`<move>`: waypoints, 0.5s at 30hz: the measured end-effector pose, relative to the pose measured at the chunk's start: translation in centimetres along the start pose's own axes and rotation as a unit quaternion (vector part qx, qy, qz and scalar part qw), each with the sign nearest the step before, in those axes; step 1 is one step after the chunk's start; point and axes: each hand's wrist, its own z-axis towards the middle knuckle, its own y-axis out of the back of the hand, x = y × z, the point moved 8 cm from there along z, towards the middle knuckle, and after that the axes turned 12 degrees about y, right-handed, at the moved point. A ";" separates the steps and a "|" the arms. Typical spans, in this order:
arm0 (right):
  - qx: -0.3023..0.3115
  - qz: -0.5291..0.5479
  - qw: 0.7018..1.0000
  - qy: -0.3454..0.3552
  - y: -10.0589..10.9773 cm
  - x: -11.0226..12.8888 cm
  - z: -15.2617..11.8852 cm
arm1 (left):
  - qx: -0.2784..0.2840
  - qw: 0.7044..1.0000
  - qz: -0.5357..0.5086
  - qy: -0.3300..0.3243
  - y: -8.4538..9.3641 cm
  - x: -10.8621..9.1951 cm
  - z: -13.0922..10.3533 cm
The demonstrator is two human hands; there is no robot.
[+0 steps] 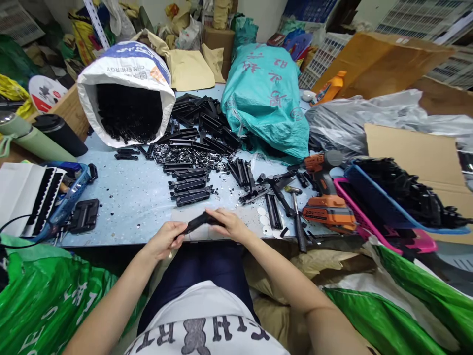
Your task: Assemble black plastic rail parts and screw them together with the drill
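One black part (197,224), which we found held between two hands, over a pale board (185,213) at the near edge of the blue table (121,207); whether it touched the board, we could not tell. Left hand (165,240): thumb and fingers pinched the part's left end. Right hand (229,225): thumb and fingers pinched the right end. Beyond, we noted a row of black pieces (190,187), lying side by side, with small metal bits (185,155) heaped behind. We listed also: a white sack (84,106), on its side, mouth toward us, filled with black pieces; a teal sack (262,93), right of it; a hammer (296,212), just beside an orange drill (327,202); a blue tray (406,213), heaped with black pieces, overlapping a pink tray (424,241)
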 end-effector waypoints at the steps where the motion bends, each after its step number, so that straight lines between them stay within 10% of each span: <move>1: 0.047 -0.027 0.998 0.013 -0.1 0.1 -0.9 | -0.003 0.999 0.042 0.009 0.6 0.0 -0.4; 4: 0.094 -0.088 0.991 -0.026 1.6 -1.1 -4.4 | -0.031 0.990 0.139 0.025 3.3 -0.6 -2.2; 8: -0.041 -0.121 0.978 -0.166 6.5 -2.5 -7.2 | -0.155 0.961 0.228 -0.014 6.1 -2.7 -3.4; 15: 0.114 0.010 0.993 -0.043 1.1 4.1 -1.7 | 0.015 0.966 0.258 -0.011 -4.4 0.6 0.6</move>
